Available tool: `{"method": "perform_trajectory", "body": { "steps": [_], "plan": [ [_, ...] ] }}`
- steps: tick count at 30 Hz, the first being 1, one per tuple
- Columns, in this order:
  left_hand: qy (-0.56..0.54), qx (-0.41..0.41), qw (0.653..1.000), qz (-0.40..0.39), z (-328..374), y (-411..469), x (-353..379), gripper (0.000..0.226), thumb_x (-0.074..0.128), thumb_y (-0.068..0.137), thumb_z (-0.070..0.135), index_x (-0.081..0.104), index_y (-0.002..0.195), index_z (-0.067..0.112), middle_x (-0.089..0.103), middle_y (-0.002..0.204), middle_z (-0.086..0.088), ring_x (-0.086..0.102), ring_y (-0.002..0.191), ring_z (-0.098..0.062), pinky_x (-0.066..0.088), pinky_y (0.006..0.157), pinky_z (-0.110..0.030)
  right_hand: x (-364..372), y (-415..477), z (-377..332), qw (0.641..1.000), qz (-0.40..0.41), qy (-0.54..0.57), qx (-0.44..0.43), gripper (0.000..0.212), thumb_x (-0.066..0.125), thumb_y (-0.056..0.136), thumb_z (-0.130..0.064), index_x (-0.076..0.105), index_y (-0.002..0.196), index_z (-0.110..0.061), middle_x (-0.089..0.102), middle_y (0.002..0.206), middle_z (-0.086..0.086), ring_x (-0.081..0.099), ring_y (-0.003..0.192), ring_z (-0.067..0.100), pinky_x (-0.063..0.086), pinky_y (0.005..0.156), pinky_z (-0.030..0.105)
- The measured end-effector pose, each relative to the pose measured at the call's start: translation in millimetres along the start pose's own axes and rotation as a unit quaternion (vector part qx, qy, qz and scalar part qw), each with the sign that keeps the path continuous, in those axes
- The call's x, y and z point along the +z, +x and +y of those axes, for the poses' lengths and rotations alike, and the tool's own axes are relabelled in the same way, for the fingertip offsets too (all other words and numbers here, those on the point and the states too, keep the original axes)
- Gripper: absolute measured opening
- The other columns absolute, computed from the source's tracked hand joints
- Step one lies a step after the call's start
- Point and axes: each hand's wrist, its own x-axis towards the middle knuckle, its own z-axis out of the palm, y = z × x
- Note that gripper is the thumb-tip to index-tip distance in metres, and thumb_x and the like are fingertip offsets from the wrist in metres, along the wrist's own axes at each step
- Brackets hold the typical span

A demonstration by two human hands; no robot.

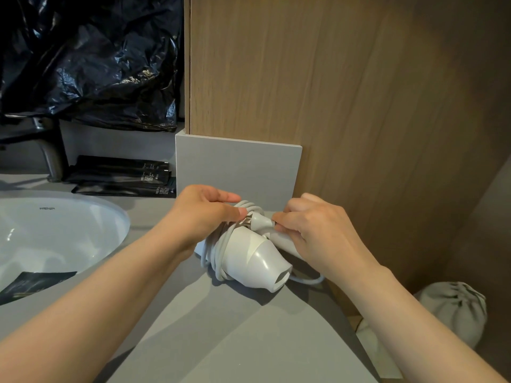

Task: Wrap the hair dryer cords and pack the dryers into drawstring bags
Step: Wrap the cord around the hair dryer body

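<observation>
While the hair dryer (255, 257) lies on the grey surface (249, 344), the left hand (203, 217) grips its coiled cord (219, 246). The right hand (318, 230) pinches the plug (259, 221).

The left hand (201, 214) grips the hair dryer cord (218, 252); the right hand (312, 230) pinches its plug (258, 221). A drawstring bag (456, 308) lies at four o'clock.
</observation>
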Motion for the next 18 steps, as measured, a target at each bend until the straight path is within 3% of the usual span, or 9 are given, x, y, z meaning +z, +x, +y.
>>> {"method": "perform_trajectory", "body": {
  "steps": [3,7,11,14,18],
  "plan": [
    [-0.008,0.003,1.0,-0.008,-0.2,-0.2,0.3,0.025,0.078,0.077,0.009,0.072,0.101,0.012,0.074,0.086,-0.006,0.067,0.066,-0.009,0.047,0.047,-0.01,-0.2,4.8,-1.8,1.0,-0.011,-0.018,-0.009,0.009,0.072,0.08,-0.025,0.077,0.081,-0.017,0.058,0.064,-0.001,0.048,0.06,0.017,0.037,0.039,0.024],
    [-0.006,0.015,0.999,-0.043,-0.3,-2.3,4.3,0.026,0.079,0.077,0.011,0.071,0.101,0.01,0.074,0.085,-0.007,0.068,0.064,-0.008,0.051,0.052,-0.015,2.6,14.3,-10.2,0.999,-0.008,-0.024,0.028,0.014,0.066,0.086,-0.031,0.077,0.084,-0.022,0.064,0.07,-0.004,0.048,0.063,0.014,0.036,0.045,0.021],
    [0.001,0.023,1.0,-0.016,-3.6,-1.2,4.6,0.041,0.084,0.071,0.015,0.064,0.106,0.011,0.076,0.081,-0.006,0.071,0.078,-0.016,0.055,0.072,-0.028,1.0,5.7,-16.8,0.99,0.001,0.076,0.12,0.022,0.063,0.087,-0.044,0.076,0.094,-0.028,0.07,0.082,-0.011,0.058,0.071,0.007,0.048,0.063,0.02],
    [0.039,0.061,0.997,0.008,-7.6,-3.4,5.4,0.047,0.088,0.066,0.024,0.061,0.103,0.013,0.076,0.074,-0.001,0.072,0.078,-0.016,0.056,0.084,-0.036,-7.3,-4.9,-7.4,0.975,-0.016,0.146,0.166,0.022,0.068,0.084,-0.04,0.074,0.101,-0.028,0.062,0.089,-0.016,0.055,0.075,0.002,0.05,0.067,0.02],
    [0.083,0.098,0.991,0.026,-8.9,-8.2,5.1,0.039,0.091,0.06,0.032,0.068,0.088,0.016,0.074,0.073,-0.001,0.072,0.075,-0.018,0.058,0.083,-0.039,-16.9,-20.2,3.3,0.96,-0.036,0.189,0.205,0.016,0.072,0.08,-0.037,0.076,0.093,-0.028,0.062,0.085,-0.016,0.059,0.078,0.004,0.054,0.069,0.025]
  ]
}}
